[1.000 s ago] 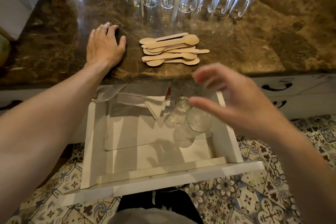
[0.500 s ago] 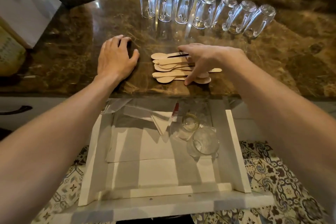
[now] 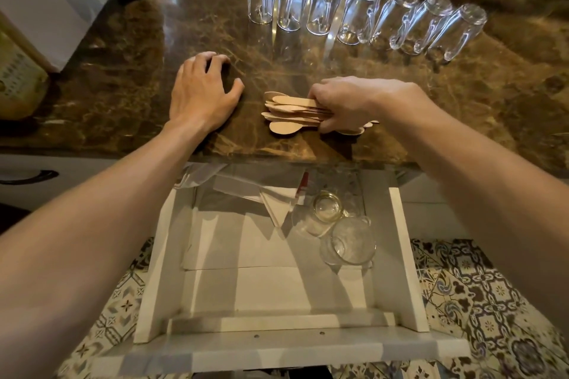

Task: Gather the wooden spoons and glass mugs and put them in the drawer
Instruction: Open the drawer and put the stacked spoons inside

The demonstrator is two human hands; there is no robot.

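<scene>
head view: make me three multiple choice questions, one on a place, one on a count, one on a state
1. Where in the drawer do the two stored mugs sit? A left side B right side C front edge
2. How many upturned mugs line the counter? A five B seven C nine
3. What is the right hand doing? A gripping the wooden spoons B lying flat C holding a mug
B: they sit by the right wall. B: seven in one row. A: it clasps the spoon bundle.
</scene>
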